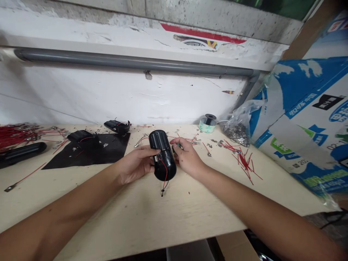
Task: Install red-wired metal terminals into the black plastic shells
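Observation:
A black oval plastic housing point(163, 156) with a battery bay and a small circuit board lies on the wooden table point(141, 214). My left hand point(136, 165) grips its left side with curled fingers. My right hand point(187, 156) rests against its right side, fingers pinched on a small metal part I cannot make out. A red wire point(165, 174) and a black wire hang from the housing toward me.
A black mat point(89, 150) lies to the left, with other black housings point(118, 125) and a long black part point(21, 153) nearby. Red wires point(13, 134) are piled far left, and more red wires point(246, 163) are scattered right. A solder spool point(208, 123), a bag of metal parts point(236, 128) and a blue-white carton point(307, 119) stand right.

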